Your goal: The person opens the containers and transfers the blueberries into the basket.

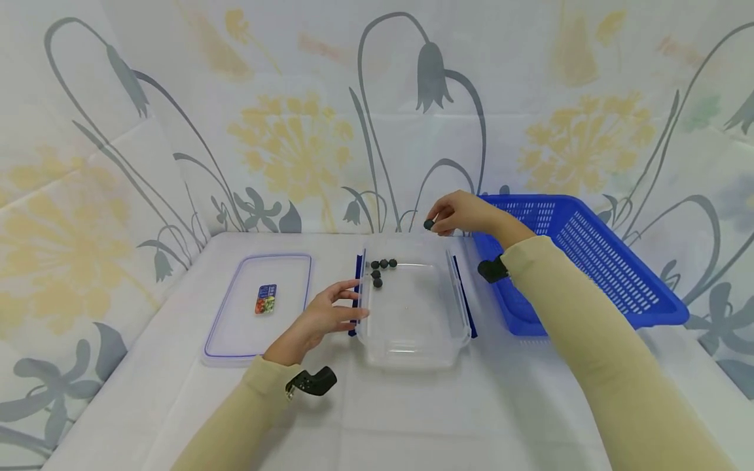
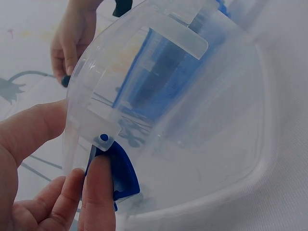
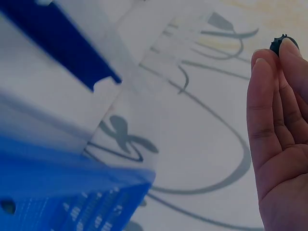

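My left hand holds the left side of a clear plastic container, its fingertips around the wall by a blue clip. Between thumb and fingertips, my right hand pinches a small dark round berry, raised above the container's far edge. The right wrist view shows the same berry with a jagged crown at the tips of the fingers. Several dark berries lie inside the container at its far left, some in a row along the far side and others down the left side.
A clear lid with a blue-purple seal line and a coloured label lies on the white cloth at left. At right stands a blue perforated basket, tilted, close to the right forearm. Flower-patterned fabric hangs behind.
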`<state>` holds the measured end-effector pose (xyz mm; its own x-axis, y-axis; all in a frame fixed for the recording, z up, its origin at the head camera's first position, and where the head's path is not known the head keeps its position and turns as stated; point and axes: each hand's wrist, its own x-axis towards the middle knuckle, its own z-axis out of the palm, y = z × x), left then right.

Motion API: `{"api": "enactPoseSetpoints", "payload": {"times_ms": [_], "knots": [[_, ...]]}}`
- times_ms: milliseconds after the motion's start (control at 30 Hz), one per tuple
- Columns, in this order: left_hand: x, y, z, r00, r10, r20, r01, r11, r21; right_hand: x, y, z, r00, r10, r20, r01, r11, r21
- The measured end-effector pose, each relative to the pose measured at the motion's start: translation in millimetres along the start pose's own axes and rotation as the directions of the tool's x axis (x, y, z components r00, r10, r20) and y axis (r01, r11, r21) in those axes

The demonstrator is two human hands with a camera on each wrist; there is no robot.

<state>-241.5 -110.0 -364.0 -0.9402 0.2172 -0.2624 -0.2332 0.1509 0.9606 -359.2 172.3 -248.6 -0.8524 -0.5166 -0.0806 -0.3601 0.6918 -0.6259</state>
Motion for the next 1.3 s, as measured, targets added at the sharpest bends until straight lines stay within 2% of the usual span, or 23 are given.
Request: {"api": "enactPoseSetpoints", "payload": {"times_ms": [333, 433, 633, 933, 1300], "knots": [[0.5, 1.1, 2.3, 1.000, 0.010, -0.003, -0.010, 1.000, -0.016, -37.9, 26.7, -28.6, 0.998, 0.023, -0.064, -0.022, 1.000, 0.002], [0.2, 0.3, 2.8, 1.000, 0.010, -0.008, -0.010, 1.000, -0.015, -49.8, 38.3, -33.4, 0.995, 0.056, -0.076, -0.058, 0.998, -0.014], [0.3, -2.6, 3.9, 1.000, -0.001, -0.006, 0.001, 1.000, -0.024, -69.6, 68.6, -40.6, 0.990, 0.111, -0.091, -0.116, 0.992, -0.053], [-0.1, -2.6, 2.0, 1.000, 0.005, -0.011, -0.005, 1.000, -0.017, -95.6, 107.9, -48.5, 0.986, 0.139, -0.095, -0.147, 0.985, -0.088], [0.1, -2.9, 0.5, 1.000, 0.014, 0.003, -0.014, 1.000, -0.015, -116.2, 149.8, -49.8, 0.975, 0.197, -0.098, -0.203, 0.978, -0.050]]}}
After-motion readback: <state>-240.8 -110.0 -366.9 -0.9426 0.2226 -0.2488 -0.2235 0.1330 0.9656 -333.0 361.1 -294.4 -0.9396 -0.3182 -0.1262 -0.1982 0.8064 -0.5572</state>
